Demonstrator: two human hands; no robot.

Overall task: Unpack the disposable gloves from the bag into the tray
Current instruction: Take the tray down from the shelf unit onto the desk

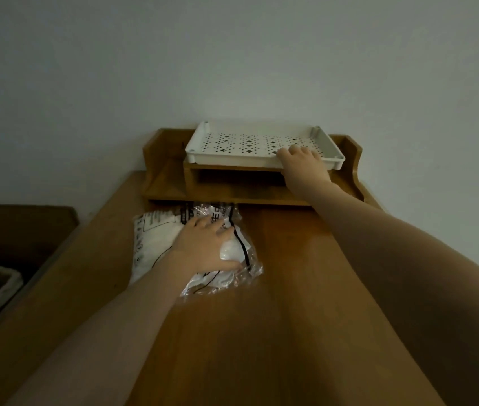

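Your left hand (207, 244) lies on top of the bag (194, 250), a clear plastic bag with black print on the wooden desk (291, 288). The fingers are spread and curled lightly over it, and the thumb is pressed against a white bunch of disposable gloves (231, 250) inside the plastic, so this hand grips the bag. More white material fills the bag to the left of your wrist, and the crumpled clear end lies just to the right of your thumb.

Your right hand (302, 161) is well beyond the left one, at the near right edge of the white perforated tray (232, 159). Its fingers reach over the rim onto the tray floor; if they clamp the rim, I cannot tell. The tray stands on a small wooden shelf (168, 183) at the far end of the desk.
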